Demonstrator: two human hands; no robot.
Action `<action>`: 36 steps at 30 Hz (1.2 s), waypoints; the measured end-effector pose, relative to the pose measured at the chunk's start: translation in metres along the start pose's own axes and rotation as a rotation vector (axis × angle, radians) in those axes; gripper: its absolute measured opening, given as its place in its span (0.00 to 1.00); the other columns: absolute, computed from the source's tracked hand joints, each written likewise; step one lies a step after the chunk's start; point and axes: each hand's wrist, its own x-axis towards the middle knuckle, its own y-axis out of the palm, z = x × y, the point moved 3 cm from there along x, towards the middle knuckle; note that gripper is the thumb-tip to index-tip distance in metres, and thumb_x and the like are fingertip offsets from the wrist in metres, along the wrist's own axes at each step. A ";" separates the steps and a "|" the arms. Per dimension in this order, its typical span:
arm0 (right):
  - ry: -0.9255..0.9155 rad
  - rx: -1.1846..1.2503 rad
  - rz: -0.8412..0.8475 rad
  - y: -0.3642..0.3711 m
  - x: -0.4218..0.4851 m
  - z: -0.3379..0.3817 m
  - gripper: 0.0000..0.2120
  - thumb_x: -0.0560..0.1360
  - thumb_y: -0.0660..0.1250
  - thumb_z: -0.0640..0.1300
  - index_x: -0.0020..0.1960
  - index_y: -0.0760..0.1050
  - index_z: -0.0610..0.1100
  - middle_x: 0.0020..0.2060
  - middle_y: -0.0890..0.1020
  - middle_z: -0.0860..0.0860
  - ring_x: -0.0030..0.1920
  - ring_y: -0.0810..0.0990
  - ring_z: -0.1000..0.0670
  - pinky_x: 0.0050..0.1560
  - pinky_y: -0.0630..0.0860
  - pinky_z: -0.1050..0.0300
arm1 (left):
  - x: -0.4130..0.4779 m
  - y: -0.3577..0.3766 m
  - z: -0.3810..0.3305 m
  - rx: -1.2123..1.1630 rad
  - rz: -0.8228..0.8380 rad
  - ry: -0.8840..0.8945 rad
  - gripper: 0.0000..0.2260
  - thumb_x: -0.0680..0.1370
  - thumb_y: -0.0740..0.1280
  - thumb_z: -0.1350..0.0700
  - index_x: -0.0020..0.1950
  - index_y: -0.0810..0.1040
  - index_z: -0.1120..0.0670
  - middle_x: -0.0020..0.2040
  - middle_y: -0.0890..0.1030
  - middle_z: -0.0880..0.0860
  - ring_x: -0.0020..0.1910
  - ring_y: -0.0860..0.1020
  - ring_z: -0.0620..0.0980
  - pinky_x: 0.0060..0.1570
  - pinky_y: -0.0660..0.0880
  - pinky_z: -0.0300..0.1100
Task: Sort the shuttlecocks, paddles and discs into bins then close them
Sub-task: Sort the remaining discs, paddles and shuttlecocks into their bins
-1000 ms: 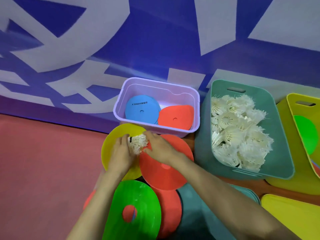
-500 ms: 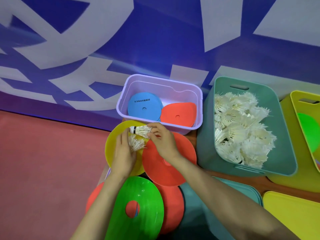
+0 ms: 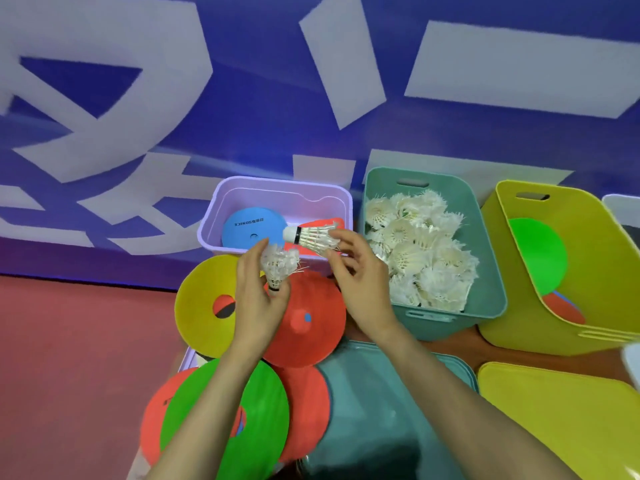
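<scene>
- Upright shuttlecock (image 3: 278, 263): pinched at its cork end by the left hand (image 3: 258, 306), feathers up, above where the yellow disc (image 3: 201, 306) meets the red disc (image 3: 311, 323).
- Sideways shuttlecock (image 3: 311, 237): pinched by its feathers in the right hand (image 3: 360, 275), cork pointing left, over the purple bin (image 3: 277, 183) at its near rim.
- The two are near each other but apart.
- Teal bin (image 3: 485, 271), right of the purple bin, holds a shuttlecock pile (image 3: 415, 251).

white shuttlecock (image 3: 313, 238) held sideways, second shuttlecock (image 3: 278, 264) cork-down, both above orange disc (image 3: 311, 327)
</scene>
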 end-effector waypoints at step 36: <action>0.108 -0.984 0.131 -0.198 0.198 -0.105 0.13 0.78 0.55 0.34 0.59 0.73 0.42 0.54 0.79 0.44 0.52 0.77 0.41 0.45 0.72 0.52 | 0.117 0.234 -0.076 0.772 0.501 0.046 0.12 0.76 0.59 0.65 0.59 0.67 0.58 0.51 0.76 0.58 0.45 0.76 0.60 0.37 0.70 0.47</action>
